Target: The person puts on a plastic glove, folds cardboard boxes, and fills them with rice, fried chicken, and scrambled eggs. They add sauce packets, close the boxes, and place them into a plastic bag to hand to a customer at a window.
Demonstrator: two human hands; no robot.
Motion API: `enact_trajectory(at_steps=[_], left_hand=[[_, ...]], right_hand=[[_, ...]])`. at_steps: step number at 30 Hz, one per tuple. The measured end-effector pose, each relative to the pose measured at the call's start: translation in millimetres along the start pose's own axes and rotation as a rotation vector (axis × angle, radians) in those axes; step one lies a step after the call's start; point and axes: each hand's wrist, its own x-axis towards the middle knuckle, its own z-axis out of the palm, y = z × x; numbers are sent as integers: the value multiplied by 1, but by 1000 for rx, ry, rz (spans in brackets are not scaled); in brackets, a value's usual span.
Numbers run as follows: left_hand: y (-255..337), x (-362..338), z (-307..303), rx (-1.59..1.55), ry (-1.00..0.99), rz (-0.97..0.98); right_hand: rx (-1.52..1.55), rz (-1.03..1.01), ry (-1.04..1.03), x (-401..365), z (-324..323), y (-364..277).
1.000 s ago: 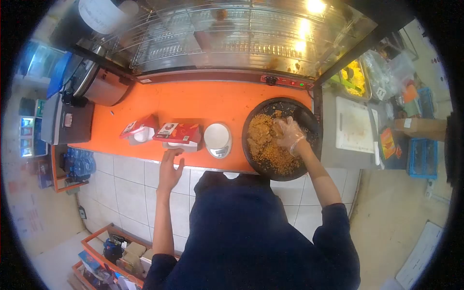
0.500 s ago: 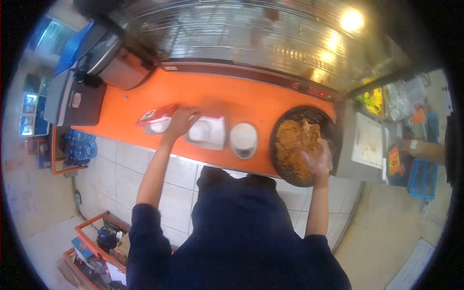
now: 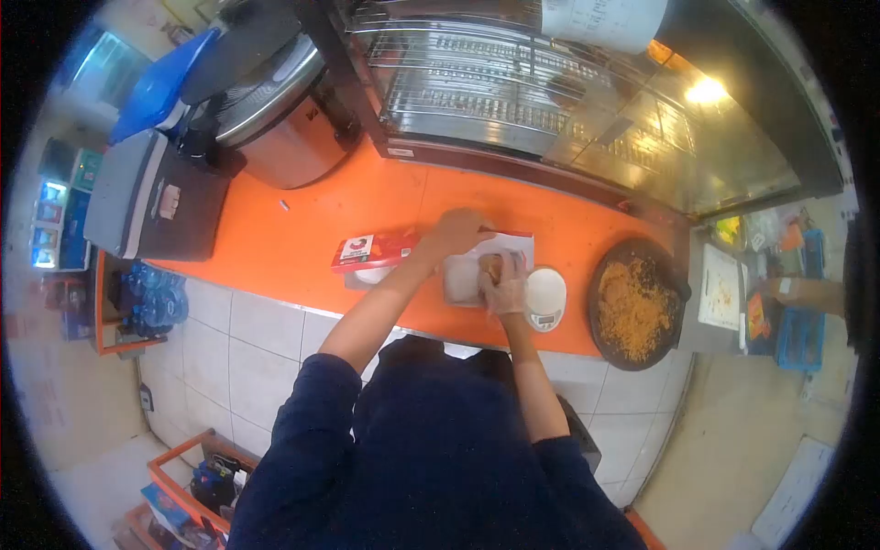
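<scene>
orange tabletop, open box, two hands at work

item 1. orange tabletop (image 3: 302, 229), long and glossy, with a white tiled front (image 3: 275, 339) below its near edge.

item 2. open box (image 3: 458, 280), white inside, standing near the middle of the tabletop close to the near edge. its lid (image 3: 515, 244) is folded back on the far side.

item 3. left hand (image 3: 456, 231), bare, dark blue sleeve. it lies on the far edge of the open box beside the lid, fingers curled over. whether the grip clamps or only rests cannot be told.

item 4. right hand (image 3: 506, 291), in a clear glove. it is over the right part of the open box, grip closed around a clump of fried rice (image 3: 492, 267) held just inside the box.

item 5. round scale (image 3: 546, 295), white plate, touching or just beside the box on its right, partly behind the right hand.

item 6. dark round pan (image 3: 658, 258), right of the scale and apart from it, holding loose fried rice (image 3: 632, 312).

item 7. closed red box (image 3: 371, 250), just left of the open box.

item 8. steel rice cooker (image 3: 280, 119), far left on the tabletop, with a grey-topped machine (image 3: 151, 197) beside it.

item 9. glass warming cabinet (image 3: 550, 110), along the far edge, lit inside.

item 10. white cutting board (image 3: 720, 286), beyond the pan on a lower surface.
</scene>
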Motion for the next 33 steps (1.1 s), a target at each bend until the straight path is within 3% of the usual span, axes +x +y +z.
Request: enact_trajectory(at_steps=[3, 4, 6, 7, 9, 11, 14, 15, 17, 18, 21, 25, 28, 31, 33], left_hand=[[5, -10, 4, -74, -25, 28], [5, -18, 6, -121, -49, 27], [8, -49, 19, -16, 164, 102], [9, -65, 24, 30, 271, 148], [6, -97, 27, -196, 269, 236], [21, -139, 28, -227, 299, 106], [28, -202, 38, -322, 316, -68], [29, -216, 41, -402, 278, -188], [25, -234, 53, -449, 263, -250], [24, -241, 58, -473, 274, -297], [33, -241, 66, -450, 370, -269], [57, -238, 58, -470, 505, -300], [56, -252, 77, -471, 616, -362], [47, -275, 113, -547, 714, -480], [38, -290, 136, -597, 727, -568]], right_hand=[[-74, -43, 87, -16, -2, -3], [-23, -41, 1, -27, -8, 5], [80, -20, -166, -50, -35, 34], [66, 78, -185, -56, -52, 49], [14, 306, -216, -73, -103, 82], [-93, 382, -16, -79, -154, 112], [-506, 320, 3, -71, -205, 160], [-452, 270, 2, -62, -208, 170], [-333, 144, -14, -41, -204, 182], [-297, 287, -164, -25, -208, 157], [-376, 212, -310, -12, -182, 181], [-403, 320, -469, 4, -176, 186], [-454, 210, -625, 5, -187, 206], [-532, 223, -606, 4, -186, 184], [-504, 121, -572, 4, -183, 202]])
